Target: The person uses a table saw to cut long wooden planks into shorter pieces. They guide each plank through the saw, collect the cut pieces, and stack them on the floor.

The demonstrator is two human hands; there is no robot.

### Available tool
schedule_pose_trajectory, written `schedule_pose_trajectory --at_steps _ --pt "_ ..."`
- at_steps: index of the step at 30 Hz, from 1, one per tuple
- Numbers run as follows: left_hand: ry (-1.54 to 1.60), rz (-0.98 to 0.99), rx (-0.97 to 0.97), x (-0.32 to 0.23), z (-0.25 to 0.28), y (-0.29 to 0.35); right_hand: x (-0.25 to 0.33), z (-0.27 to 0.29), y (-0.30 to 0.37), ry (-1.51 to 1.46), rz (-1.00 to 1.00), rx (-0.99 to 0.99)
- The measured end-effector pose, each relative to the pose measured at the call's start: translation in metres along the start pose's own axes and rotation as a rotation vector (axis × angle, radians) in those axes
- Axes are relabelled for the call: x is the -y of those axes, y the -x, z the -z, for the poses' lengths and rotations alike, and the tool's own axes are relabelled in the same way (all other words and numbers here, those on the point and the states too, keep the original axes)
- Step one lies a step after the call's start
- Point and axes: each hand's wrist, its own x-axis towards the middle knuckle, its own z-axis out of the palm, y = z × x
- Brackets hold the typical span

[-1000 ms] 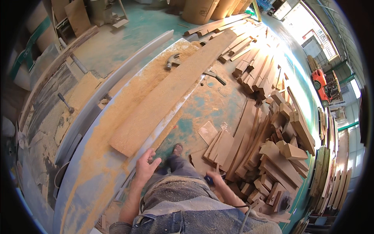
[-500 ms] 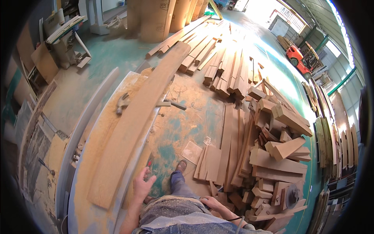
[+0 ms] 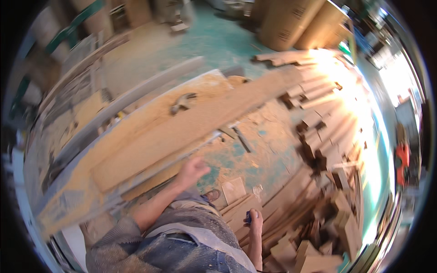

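A long, wide wooden plank (image 3: 195, 129) lies lengthwise on a sawdust-covered bench (image 3: 68, 195). My left hand (image 3: 193, 172) is just off the bench's near edge, its fingers smeared by motion; whether it holds anything is unclear. Lower right, my right hand (image 3: 256, 220) is closed on a small dark blue object (image 3: 248, 217), its kind too blurred to make out. Beyond the plank shows the metal head of a claw hammer (image 3: 183, 103). A wooden handle end (image 3: 227, 132) sticks out on the plank's near side, beside a dark bar (image 3: 243, 140).
Stacked timber beams (image 3: 318, 141) and a heap of wood offcuts (image 3: 291, 252) spread along my right. Large brown cylinders (image 3: 284, 22) stand at the back. A grey rail (image 3: 123, 111) runs along the bench's far side. A red forklift (image 3: 402, 164) is at far right.
The view has swung, so the bench and plank now slant up to the right. My right hand has come away from my waist, and the small dark blue object now shows in it.
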Motion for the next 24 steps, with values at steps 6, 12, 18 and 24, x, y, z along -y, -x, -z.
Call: schedule_pose_trajectory --at_steps 6,12,18,24 --pt "0.769 0.442 0.347 -0.034 -0.060 -0.028 0.156 -0.099 0.015 0.231 0.600 0.407" --pt "0.955 0.244 0.274 -0.056 0.018 -0.079 0.235 -0.147 -0.021 0.435 0.930 0.249" --pt "0.940 -0.155 -0.338 -0.108 0.214 -0.085 0.248 -0.178 -0.077 0.355 0.603 0.311" --pt "0.355 -0.078 -0.977 -0.082 0.449 -0.086 0.267 -0.208 -0.102 0.337 0.593 0.289"
